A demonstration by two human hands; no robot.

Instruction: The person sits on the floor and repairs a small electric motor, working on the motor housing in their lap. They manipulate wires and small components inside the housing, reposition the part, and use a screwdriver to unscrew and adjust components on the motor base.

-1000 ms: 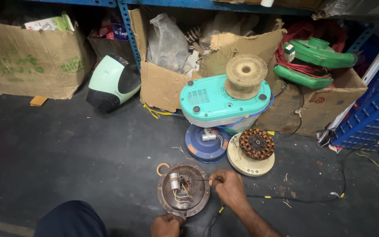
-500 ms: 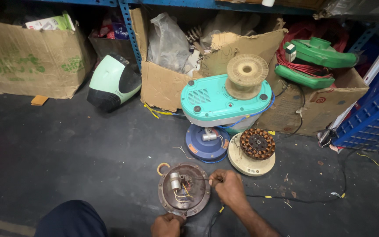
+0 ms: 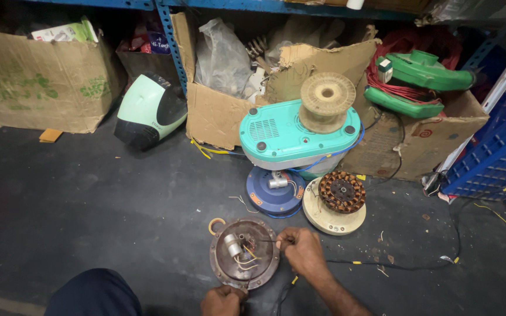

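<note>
A round rusty-brown motor cover [image 3: 245,259] lies on the dark floor in front of me, with a small silver capacitor and yellow and red wires in its middle. My right hand [image 3: 300,250] rests at its right edge and pinches a thin wire that runs into the cover. At the cover's near rim sits my left hand [image 3: 222,300], gripping it with closed fingers. Just beyond are a blue round motor housing [image 3: 275,192] and a copper-wound stator [image 3: 341,191] on a cream round base [image 3: 332,215].
A teal appliance body [image 3: 297,134] with an empty wooden spool [image 3: 327,100] stands behind. Cardboard boxes [image 3: 42,82] line the blue shelf posts. A green blower [image 3: 420,76] tops the right box. A black cable [image 3: 417,266] runs along the floor. My knee [image 3: 92,292] is at lower left.
Both hands stay on the cover; my right hand's fingers have shifted slightly on the wire. Nothing else has moved.
</note>
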